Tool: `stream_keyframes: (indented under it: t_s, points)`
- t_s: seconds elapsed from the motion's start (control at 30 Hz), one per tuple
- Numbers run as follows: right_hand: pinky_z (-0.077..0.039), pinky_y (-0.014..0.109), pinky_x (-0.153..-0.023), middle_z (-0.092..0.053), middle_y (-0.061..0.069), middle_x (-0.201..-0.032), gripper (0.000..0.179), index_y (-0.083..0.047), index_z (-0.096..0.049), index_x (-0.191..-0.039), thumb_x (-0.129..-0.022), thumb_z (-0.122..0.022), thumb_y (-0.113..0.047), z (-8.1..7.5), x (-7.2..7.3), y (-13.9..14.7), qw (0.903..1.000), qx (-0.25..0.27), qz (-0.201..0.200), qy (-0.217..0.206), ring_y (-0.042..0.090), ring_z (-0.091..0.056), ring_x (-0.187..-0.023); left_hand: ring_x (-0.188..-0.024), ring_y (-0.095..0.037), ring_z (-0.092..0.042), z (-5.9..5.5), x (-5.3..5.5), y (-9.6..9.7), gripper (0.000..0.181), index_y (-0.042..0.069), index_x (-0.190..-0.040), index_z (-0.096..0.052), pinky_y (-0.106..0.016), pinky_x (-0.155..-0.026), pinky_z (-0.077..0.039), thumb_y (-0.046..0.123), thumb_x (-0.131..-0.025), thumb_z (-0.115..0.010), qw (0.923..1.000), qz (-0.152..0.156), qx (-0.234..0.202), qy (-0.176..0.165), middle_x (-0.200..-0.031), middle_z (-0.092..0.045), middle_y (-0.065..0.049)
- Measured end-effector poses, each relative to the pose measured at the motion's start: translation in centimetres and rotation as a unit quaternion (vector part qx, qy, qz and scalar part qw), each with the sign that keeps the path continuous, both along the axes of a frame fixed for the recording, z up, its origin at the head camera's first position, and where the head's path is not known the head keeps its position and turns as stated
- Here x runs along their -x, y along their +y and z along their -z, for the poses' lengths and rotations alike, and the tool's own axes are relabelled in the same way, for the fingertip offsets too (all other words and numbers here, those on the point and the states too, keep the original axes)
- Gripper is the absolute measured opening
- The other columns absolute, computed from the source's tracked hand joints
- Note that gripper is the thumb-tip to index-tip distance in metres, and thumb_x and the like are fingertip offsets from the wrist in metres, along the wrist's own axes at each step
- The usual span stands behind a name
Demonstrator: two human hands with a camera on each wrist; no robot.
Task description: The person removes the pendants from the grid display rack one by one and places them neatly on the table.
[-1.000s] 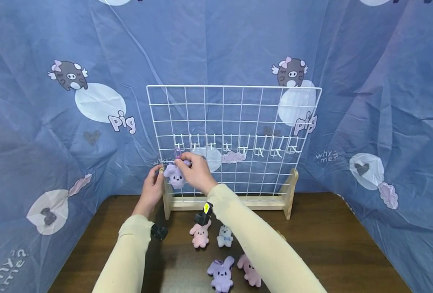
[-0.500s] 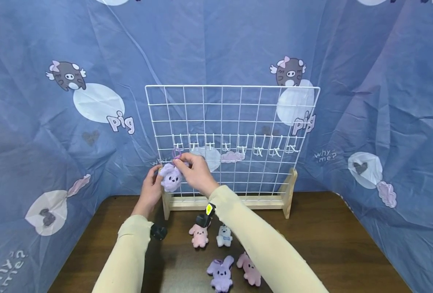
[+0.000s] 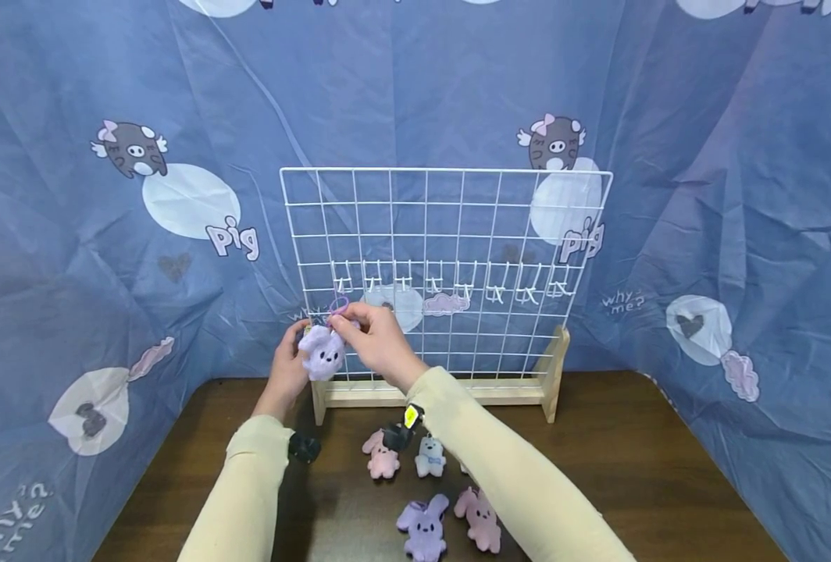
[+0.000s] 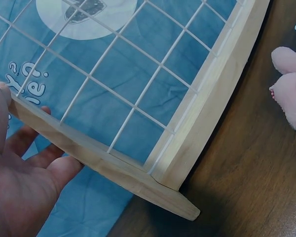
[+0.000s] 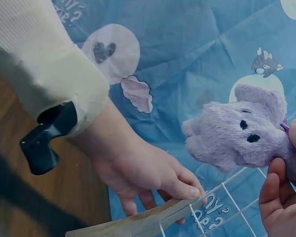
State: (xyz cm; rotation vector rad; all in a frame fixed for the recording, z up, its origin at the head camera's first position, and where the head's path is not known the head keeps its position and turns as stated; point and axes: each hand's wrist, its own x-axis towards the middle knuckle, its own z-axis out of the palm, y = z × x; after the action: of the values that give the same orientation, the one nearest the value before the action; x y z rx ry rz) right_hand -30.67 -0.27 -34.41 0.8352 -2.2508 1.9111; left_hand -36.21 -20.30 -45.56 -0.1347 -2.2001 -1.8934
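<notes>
My right hand [image 3: 382, 341] pinches the purple ring [image 3: 339, 304] of a purple plush bunny keychain [image 3: 325, 356]. The ring sits below the leftmost white hook [image 3: 344, 286] on the wire grid rack [image 3: 446, 203]. In the right wrist view the bunny [image 5: 241, 131] shows its face and ears beside the fingers. My left hand [image 3: 287, 370] grips the rack's left wooden side post; the left wrist view has the thumb over the front of the post [image 4: 89, 148] and the other fingers behind it. Part of that post is hidden by the bunny in the head view.
Several hooks line the grid to the right. On the brown table [image 3: 640, 468] lie a pink plush [image 3: 383, 460], a light blue plush [image 3: 430, 459], a purple bunny [image 3: 424, 529] and another pink plush [image 3: 481, 521]. My right sleeve [image 3: 521, 468] covers part of the table.
My right hand has brought the purple bunny and its ring a little down and to the left, away from the leftmost hook. The left hand stays on the post.
</notes>
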Motion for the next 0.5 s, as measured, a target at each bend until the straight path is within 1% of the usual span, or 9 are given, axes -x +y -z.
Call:
stream_keyframes:
  t_s: [0.03, 0.07, 0.13, 0.2, 0.27, 0.33, 0.4, 0.43, 0.5]
  points:
    - [-0.061, 0.041, -0.086, -0.076, 0.014, -0.108, 0.022, 0.004, -0.074, -0.113, -0.108, -0.061, -0.014, 0.1, -0.1, 0.1, 1.0, -0.001, -0.003, 0.0, 0.008, -0.066, -0.086, -0.128, -0.033, -0.053, 0.0, -0.1, 0.0, 0.046, 0.002, -0.155, -0.041, -0.014, -0.087, -0.045, 0.0, -0.109, -0.042, 1.0, 0.001, -0.003, -0.002, -0.15, -0.051, -0.031]
    - [-0.06, 0.04, -0.084, -0.075, 0.014, -0.107, 0.022, 0.004, -0.074, -0.112, -0.108, -0.061, -0.014, 0.2, -0.3, 0.2, 1.0, -0.004, -0.004, 0.002, 0.008, -0.065, -0.085, -0.129, -0.033, -0.053, 0.0, -0.1, 0.0, 0.045, 0.002, -0.155, -0.041, -0.014, -0.088, -0.045, 0.004, -0.11, -0.043, 1.0, 0.001, -0.003, -0.002, -0.15, -0.05, -0.032]
    - [-0.059, 0.036, -0.08, -0.075, 0.012, -0.105, 0.021, 0.002, -0.075, -0.11, -0.107, -0.062, -0.015, 0.5, -0.5, 0.5, 0.9999, -0.013, -0.007, 0.003, 0.008, -0.064, -0.083, -0.129, -0.035, -0.053, 0.1, -0.1, -0.1, 0.044, 0.003, -0.156, -0.041, -0.016, -0.089, -0.046, 0.011, -0.113, -0.044, 1.0, -0.002, 0.002, -0.004, -0.15, -0.051, -0.032]
    - [-0.056, 0.029, -0.075, -0.075, 0.01, -0.103, 0.021, 0.0, -0.076, -0.109, -0.107, -0.062, -0.016, 0.8, -0.8, 0.8, 0.9997, -0.024, -0.006, 0.007, 0.009, -0.062, -0.081, -0.13, -0.036, -0.053, 0.1, -0.1, -0.1, 0.044, 0.003, -0.155, -0.042, -0.022, -0.094, -0.046, 0.017, -0.114, -0.043, 0.9999, -0.005, 0.008, -0.003, -0.15, -0.051, -0.032]
    - [-0.051, 0.025, -0.07, -0.074, 0.008, -0.102, 0.021, -0.001, -0.077, -0.11, -0.107, -0.063, -0.017, 1.2, -0.9, 1.1, 0.9993, -0.034, -0.008, 0.011, 0.011, -0.061, -0.079, -0.132, -0.036, -0.052, 0.1, 0.0, -0.1, 0.044, 0.003, -0.154, -0.042, -0.03, -0.1, -0.045, 0.019, -0.114, -0.043, 0.9998, -0.009, 0.016, -0.001, -0.15, -0.051, -0.032]
    - [-0.049, 0.023, -0.068, -0.073, 0.007, -0.1, 0.021, -0.001, -0.077, -0.111, -0.107, -0.063, -0.016, 1.7, -1.1, 1.5, 0.9988, -0.044, -0.013, 0.015, 0.011, -0.06, -0.078, -0.133, -0.034, -0.051, 0.2, 0.0, -0.1, 0.043, 0.004, -0.154, -0.044, -0.035, -0.103, -0.043, 0.021, -0.114, -0.044, 0.9996, -0.014, 0.024, -0.001, -0.151, -0.051, -0.03]
    - [-0.048, 0.023, -0.066, -0.072, 0.006, -0.096, 0.021, -0.001, -0.077, -0.111, -0.106, -0.064, -0.016, 2.2, -1.2, 1.9, 0.9983, -0.053, -0.017, 0.017, 0.011, -0.057, -0.075, -0.125, -0.034, -0.054, 0.2, 0.1, 0.0, 0.042, 0.004, -0.153, -0.044, -0.034, -0.097, -0.044, 0.021, -0.114, -0.044, 0.9994, -0.018, 0.029, -0.001, -0.147, -0.054, -0.03]
    - [-0.048, 0.022, -0.066, -0.072, 0.006, -0.095, 0.021, 0.0, -0.077, -0.11, -0.106, -0.064, -0.016, 2.4, -1.3, 2.1, 0.9982, -0.054, -0.02, 0.016, 0.011, -0.057, -0.074, -0.118, -0.034, -0.056, 0.1, 0.1, 0.0, 0.042, 0.004, -0.152, -0.045, -0.032, -0.093, -0.046, 0.022, -0.114, -0.044, 0.9993, -0.021, 0.031, 0.0, -0.144, -0.055, -0.03]
    - [-0.047, 0.023, -0.065, -0.071, 0.006, -0.092, 0.021, 0.0, -0.078, -0.109, -0.106, -0.064, -0.015, 2.9, -1.4, 2.5, 0.9979, -0.058, -0.024, 0.014, 0.01, -0.055, -0.072, -0.111, -0.031, -0.056, 0.1, 0.1, 0.1, 0.041, 0.005, -0.152, -0.046, -0.026, -0.085, -0.045, 0.022, -0.114, -0.045, 0.9991, -0.026, 0.033, 0.002, -0.14, -0.057, -0.029]
